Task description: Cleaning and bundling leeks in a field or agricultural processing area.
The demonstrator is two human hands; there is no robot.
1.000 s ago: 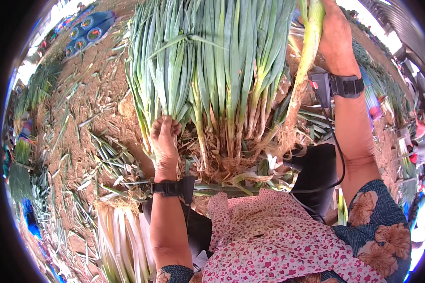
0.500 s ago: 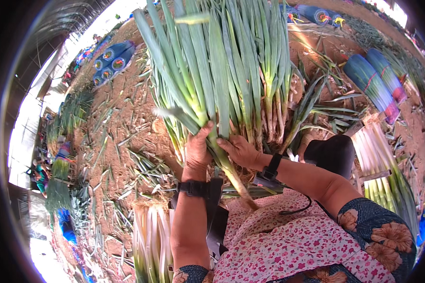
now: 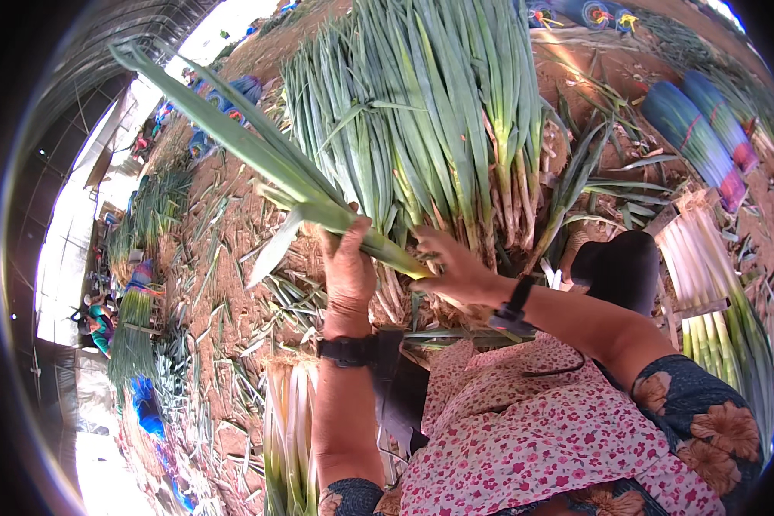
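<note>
A long green onion (image 3: 314, 193) slants across in front of me, its leaves reaching to the upper left and its stalk pointing to the lower right. My left hand (image 3: 348, 273) is wrapped round the stalk just below the leaves. A loose, bent leaf (image 3: 275, 249) hangs beside that hand. At the stalk's lower end is my right hand (image 3: 463, 271), its thumb and fingers on either side of the stalk; it hides the root end. Behind both hands lies a large heap of green onions (image 3: 439, 112), leaves pointing away from me.
Cleaned green onions with white stems stand in bundles at the right (image 3: 697, 267) and lower left (image 3: 291, 430). Blue-wrapped bundles (image 3: 692, 138) lie at the far right. Leaf scraps litter the brown ground (image 3: 211, 258). A black boot-like shape (image 3: 623, 273) rises beside my right forearm.
The green onion has swung from nearly upright to a slant toward the upper left. My right hand has shifted to the stalk's lower part. The heap behind shows more fully.
</note>
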